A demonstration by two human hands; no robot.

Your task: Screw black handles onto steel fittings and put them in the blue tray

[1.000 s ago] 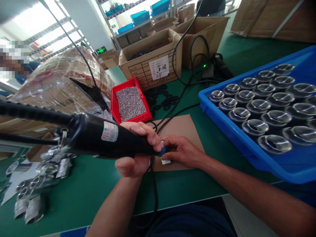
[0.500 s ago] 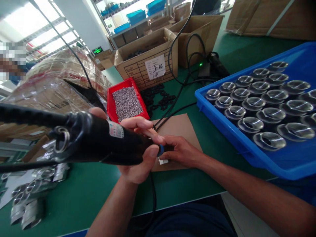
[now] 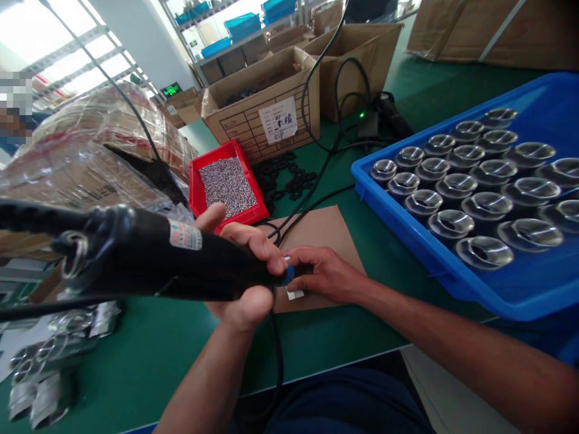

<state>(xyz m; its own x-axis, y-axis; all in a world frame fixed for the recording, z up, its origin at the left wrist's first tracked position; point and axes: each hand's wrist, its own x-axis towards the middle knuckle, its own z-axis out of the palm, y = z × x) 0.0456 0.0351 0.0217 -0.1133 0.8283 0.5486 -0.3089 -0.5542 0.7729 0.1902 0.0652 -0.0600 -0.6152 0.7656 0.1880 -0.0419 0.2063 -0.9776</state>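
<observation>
My left hand is wrapped around the front end of a black electric screwdriver, which lies nearly level with its tip pointing right. A blue collar shows at the tip. My right hand rests on a brown cardboard sheet, fingers curled against the screwdriver tip. A small white part lies under those fingers. What the right fingers pinch is hidden.
A red bin of small screws sits behind the hands, with black rings beside it. A blue tray of shiny metal cups fills the right. Metal parts lie at the left. Cardboard boxes and black cables stand behind.
My left hand has shifted its grip on the screwdriver, thumb now raised over the top. The tool's rear end has dropped slightly. The right hand stays at the tip.
</observation>
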